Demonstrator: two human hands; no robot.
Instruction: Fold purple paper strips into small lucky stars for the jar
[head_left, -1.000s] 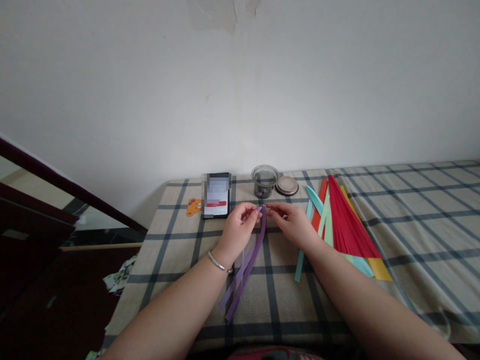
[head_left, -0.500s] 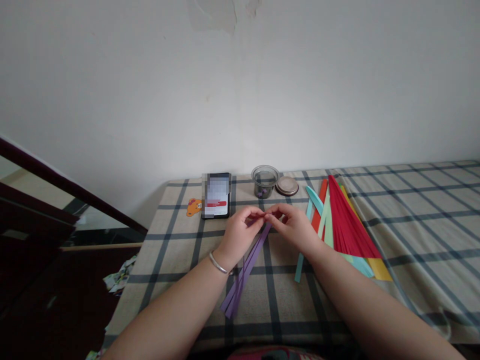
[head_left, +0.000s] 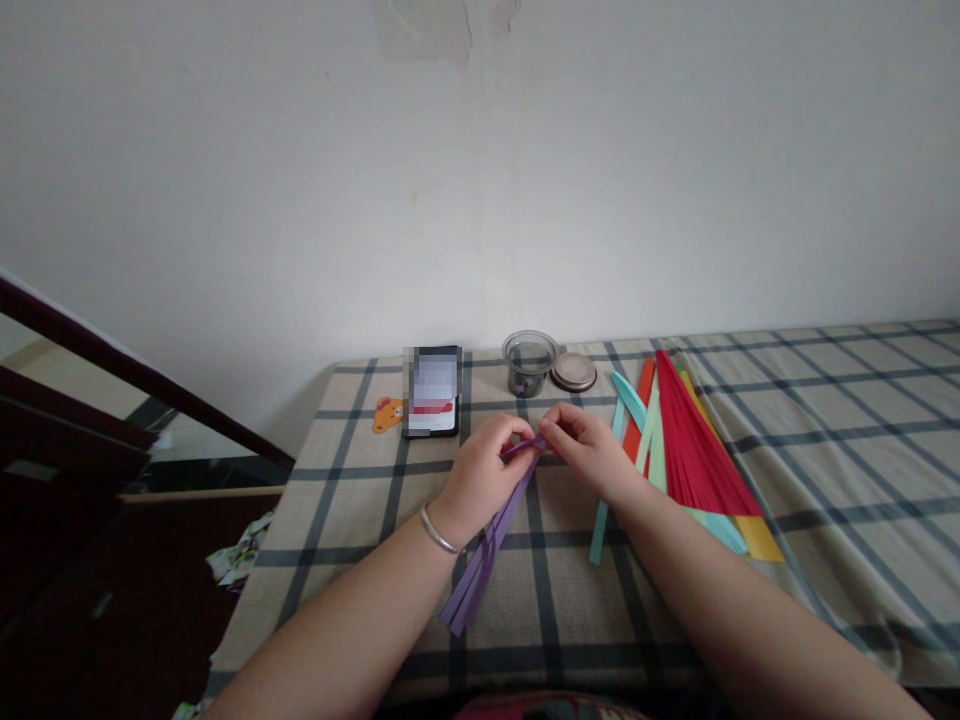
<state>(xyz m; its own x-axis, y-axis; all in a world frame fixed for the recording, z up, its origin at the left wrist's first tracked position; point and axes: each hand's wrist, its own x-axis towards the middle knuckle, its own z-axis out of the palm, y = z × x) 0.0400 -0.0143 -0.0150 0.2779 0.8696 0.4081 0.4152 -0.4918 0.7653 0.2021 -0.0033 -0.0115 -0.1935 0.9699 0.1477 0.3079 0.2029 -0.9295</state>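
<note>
Both my hands meet over the middle of the checked cloth (head_left: 352, 480). My left hand (head_left: 484, 470), with a silver bangle at the wrist, pinches the upper end of a long purple paper strip (head_left: 487, 550). My right hand (head_left: 585, 450) pinches the same end from the right, fingers closed on it. The strip's doubled tail trails down and to the left onto the cloth.
A fan of red, green, teal, orange and yellow paper strips (head_left: 694, 450) lies to the right. Near the wall stand a small open glass jar (head_left: 529, 362), its lid (head_left: 574, 371), a phone (head_left: 433, 391) and an orange bear-shaped piece (head_left: 388, 413). The surface's edge drops off at left.
The hands have come together and dropped lower toward the cloth, folding the strip's top end. The purple tail has slid slightly left and lies flatter.
</note>
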